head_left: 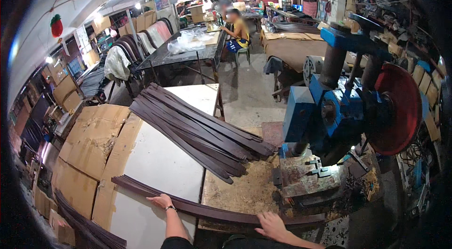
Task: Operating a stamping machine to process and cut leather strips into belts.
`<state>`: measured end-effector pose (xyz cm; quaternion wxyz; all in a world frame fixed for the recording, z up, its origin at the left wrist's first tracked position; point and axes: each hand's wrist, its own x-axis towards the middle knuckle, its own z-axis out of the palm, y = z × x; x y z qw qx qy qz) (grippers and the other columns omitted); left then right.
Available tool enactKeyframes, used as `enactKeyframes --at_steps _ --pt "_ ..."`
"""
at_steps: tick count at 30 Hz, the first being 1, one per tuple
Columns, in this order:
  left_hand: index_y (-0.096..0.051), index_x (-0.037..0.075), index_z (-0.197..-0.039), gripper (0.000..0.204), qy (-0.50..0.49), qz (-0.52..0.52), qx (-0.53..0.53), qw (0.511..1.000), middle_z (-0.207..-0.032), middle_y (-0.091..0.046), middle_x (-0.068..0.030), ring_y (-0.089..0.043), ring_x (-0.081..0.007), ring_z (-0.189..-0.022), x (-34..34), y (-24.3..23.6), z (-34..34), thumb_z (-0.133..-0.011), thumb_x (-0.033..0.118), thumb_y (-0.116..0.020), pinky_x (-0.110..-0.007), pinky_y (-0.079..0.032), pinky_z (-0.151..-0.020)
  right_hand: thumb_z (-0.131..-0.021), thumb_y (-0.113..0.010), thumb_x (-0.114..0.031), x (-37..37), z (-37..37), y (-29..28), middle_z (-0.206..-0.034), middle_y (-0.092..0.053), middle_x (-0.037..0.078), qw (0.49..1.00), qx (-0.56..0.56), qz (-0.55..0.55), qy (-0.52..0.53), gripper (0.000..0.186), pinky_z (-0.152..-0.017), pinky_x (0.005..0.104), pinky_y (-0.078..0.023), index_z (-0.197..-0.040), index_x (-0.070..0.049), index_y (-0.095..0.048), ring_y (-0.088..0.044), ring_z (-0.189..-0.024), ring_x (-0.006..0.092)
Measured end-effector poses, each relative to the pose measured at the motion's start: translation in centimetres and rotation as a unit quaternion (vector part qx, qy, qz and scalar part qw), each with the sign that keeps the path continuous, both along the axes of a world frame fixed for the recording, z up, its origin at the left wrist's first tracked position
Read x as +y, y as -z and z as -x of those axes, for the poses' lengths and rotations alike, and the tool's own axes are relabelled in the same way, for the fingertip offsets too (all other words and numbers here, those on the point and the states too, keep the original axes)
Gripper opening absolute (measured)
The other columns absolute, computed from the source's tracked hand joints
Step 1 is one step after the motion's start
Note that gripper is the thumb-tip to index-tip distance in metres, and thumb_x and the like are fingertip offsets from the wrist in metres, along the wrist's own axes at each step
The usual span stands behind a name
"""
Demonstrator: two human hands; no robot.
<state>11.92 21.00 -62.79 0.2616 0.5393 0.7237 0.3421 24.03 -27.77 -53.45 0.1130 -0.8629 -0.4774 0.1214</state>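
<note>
Laying left hand point(161, 201), fingers extended, against the near edge of a long bundle of dark brown strips point(212, 210), and right hand point(271, 223), fingers loosely spread, over the bundle farther right; impossible to tell firm grip from light touch. Stretched from white surface point(160, 155) at left toward blue press point(346, 110) with red flywheel point(400, 117) at right. Facing a larger pile of dark strips point(197, 131) on the far side and, farther off, a person in yellow point(242, 32) seated at a dark surface point(202, 56).
</note>
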Motion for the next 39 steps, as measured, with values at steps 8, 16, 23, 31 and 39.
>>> enactKeyframes --at_steps 8,16,23,31,39 --pt "-0.041 0.002 -0.149 0.059 -0.005 -0.297 -0.019 0.955 -0.15 -0.043 -0.0257 -0.04 -0.0412 -0.141 -3.1 -1.5 -1.0 -0.094 0.007 -0.062 -0.054 -0.018 -0.124 -0.083 -0.078 -0.038 3.2 1.5 1.4 -0.112 -0.058 0.015 0.996 -0.018 0.074 -0.037 0.057 -0.084 0.0496 -0.051 -0.123 -0.005 -0.053 -0.058 -0.111 0.0331" --pt "-0.077 0.019 -0.101 0.024 0.339 -0.144 0.115 0.922 -0.111 -0.073 -0.0059 -0.059 -0.0256 -0.124 -3.4 -3.6 0.6 -0.087 0.038 -0.073 -0.062 -0.006 -0.123 -0.076 -0.085 -0.037 4.0 1.6 1.1 -0.126 -0.055 0.016 0.997 -0.021 0.08 -0.002 0.08 -0.093 0.0502 -0.047 -0.139 -0.003 -0.048 -0.053 -0.122 0.0329" --pt "-0.048 0.02 -0.147 0.094 0.794 -0.139 0.341 0.483 -0.147 -0.048 -0.012 -0.045 -0.0298 -0.137 -1.3 -11.3 3.0 -0.07 0.061 -0.082 -0.06 -0.029 -0.114 -0.075 -0.079 -0.018 2.9 1.4 1.7 -0.125 -0.06 0.015 0.999 -0.032 -0.004 -0.013 0.065 -0.092 0.0453 -0.049 -0.133 -0.004 -0.051 -0.059 -0.118 0.0323" --pt "-0.063 0.01 -0.126 0.054 0.845 -0.103 0.339 0.4 -0.107 -0.062 -0.0128 -0.061 -0.0324 -0.107 0.8 -9.1 0.6 -0.072 0.007 -0.073 -0.041 -0.056 -0.087 -0.072 -0.078 -0.016 4.1 0.5 0.8 -0.106 -0.065 0.011 0.999 -0.012 0.029 0.012 0.057 -0.086 0.0422 -0.053 -0.123 -0.004 -0.058 -0.063 -0.11 0.0291" --pt "-0.056 0.0 -0.096 0.029 0.848 -0.112 0.329 0.399 -0.103 -0.061 -0.0187 -0.061 -0.0369 -0.104 1.2 -7.9 -0.3 -0.071 0.002 -0.071 -0.044 -0.054 -0.089 -0.073 -0.082 -0.018 5.8 -0.4 0.0 -0.106 -0.063 0.015 0.998 -0.006 0.068 -0.009 0.053 -0.085 0.0435 -0.056 -0.117 -0.001 -0.056 -0.064 -0.107 0.0319"
